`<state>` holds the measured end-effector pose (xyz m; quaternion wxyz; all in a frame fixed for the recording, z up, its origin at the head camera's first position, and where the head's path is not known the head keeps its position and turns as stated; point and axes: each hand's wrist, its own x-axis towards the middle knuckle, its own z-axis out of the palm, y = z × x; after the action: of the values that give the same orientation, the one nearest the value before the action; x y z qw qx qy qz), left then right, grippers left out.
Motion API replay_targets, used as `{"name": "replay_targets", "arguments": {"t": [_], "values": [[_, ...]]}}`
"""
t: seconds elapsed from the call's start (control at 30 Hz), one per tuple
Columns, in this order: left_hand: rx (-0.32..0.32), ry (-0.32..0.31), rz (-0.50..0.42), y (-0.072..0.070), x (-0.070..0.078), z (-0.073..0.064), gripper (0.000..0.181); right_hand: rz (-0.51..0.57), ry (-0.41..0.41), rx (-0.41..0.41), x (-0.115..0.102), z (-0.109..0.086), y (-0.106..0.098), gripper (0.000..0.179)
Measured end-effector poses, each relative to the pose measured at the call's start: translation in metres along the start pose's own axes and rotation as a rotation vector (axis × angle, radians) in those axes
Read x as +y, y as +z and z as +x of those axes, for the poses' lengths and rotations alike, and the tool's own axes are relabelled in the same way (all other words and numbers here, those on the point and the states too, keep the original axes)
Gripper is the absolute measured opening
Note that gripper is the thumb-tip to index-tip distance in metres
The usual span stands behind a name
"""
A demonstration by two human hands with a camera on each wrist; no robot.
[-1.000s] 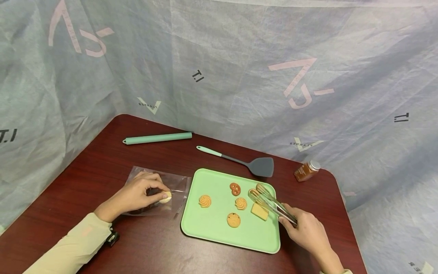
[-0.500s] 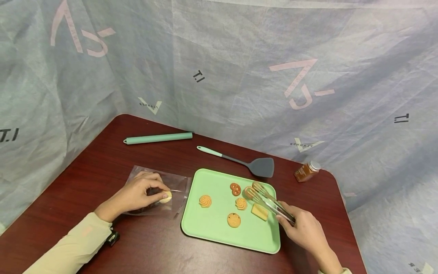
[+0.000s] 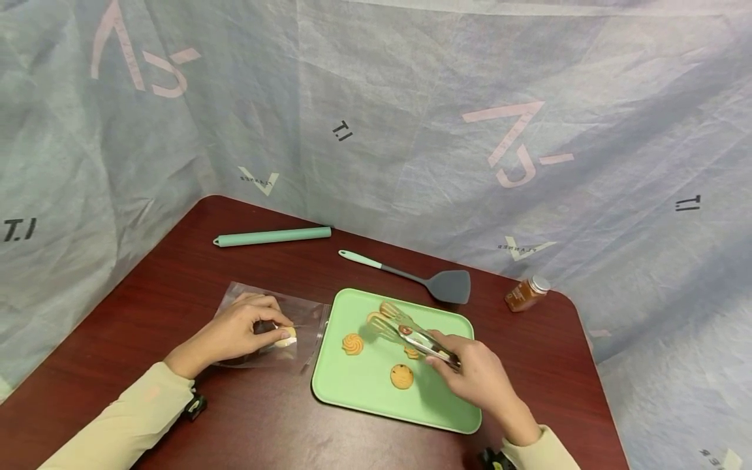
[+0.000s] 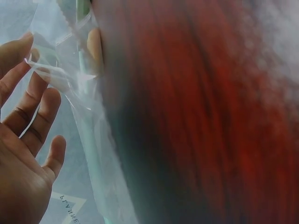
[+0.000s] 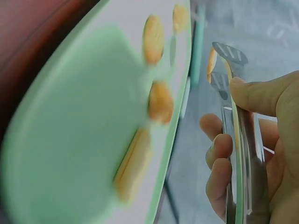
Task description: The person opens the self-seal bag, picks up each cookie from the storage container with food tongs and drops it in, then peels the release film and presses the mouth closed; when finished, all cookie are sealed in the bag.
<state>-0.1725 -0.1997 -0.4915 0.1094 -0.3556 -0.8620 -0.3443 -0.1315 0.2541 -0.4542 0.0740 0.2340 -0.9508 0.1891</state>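
Observation:
My left hand (image 3: 249,329) pinches the mouth of a clear zip bag (image 3: 305,320) on the table; a pale round cookie (image 3: 288,337) shows in it by the fingertips. My right hand (image 3: 472,375) grips metal tongs (image 3: 424,341) above a green tray (image 3: 352,391). Between the tong tips is a cookie (image 5: 212,64), seen edge-on in the right wrist view. On the tray lie a swirl cookie (image 3: 353,344), a chocolate chip cookie (image 3: 402,376) and another swirl cookie (image 3: 412,352), partly covered by the tongs. A rectangular biscuit (image 5: 134,165) is hidden from the head view by my right hand.
Behind the tray lies a spatula (image 3: 449,286) with a grey blade. A mint-green stick (image 3: 273,236) is at the back left, and a brown jar (image 3: 526,294) with a silver lid at the back right. Grey cloth (image 3: 382,163) hangs behind the table.
My right hand has moved left across the tray, carrying a cookie in the tongs from the tray's right part. My left hand has stayed almost still at the bag.

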Motion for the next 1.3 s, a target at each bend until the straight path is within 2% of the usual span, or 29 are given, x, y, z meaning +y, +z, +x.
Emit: {"name": "replay_targets", "arguments": {"t": [0.17, 0.33, 0.53, 0.83, 1.17, 1.3], "values": [[0.004, 0.002, -0.006, 0.000, -0.001, 0.000, 0.016, 0.030, -0.120, -0.047, -0.028, 0.025, 0.018, 0.047], [0.008, -0.002, 0.001, 0.001, -0.002, 0.000, 0.014, 0.022, -0.167, -0.127, -0.052, 0.044, 0.036, 0.044], [0.029, 0.005, -0.008, -0.001, -0.001, 0.001, 0.015, 0.010, -0.213, -0.166, -0.070, 0.059, 0.051, 0.046], [0.028, 0.008, -0.030, -0.002, -0.003, 0.002, 0.015, 0.031, -0.231, -0.235, -0.085, 0.075, 0.059, 0.048], [0.055, 0.051, 0.008, -0.004, 0.000, 0.003, 0.018, -0.023, -0.264, -0.232, -0.103, 0.091, 0.071, 0.047], [0.052, 0.054, -0.008, -0.005, 0.001, 0.003, 0.016, -0.041, -0.265, -0.240, -0.110, 0.096, 0.073, 0.049]]}}
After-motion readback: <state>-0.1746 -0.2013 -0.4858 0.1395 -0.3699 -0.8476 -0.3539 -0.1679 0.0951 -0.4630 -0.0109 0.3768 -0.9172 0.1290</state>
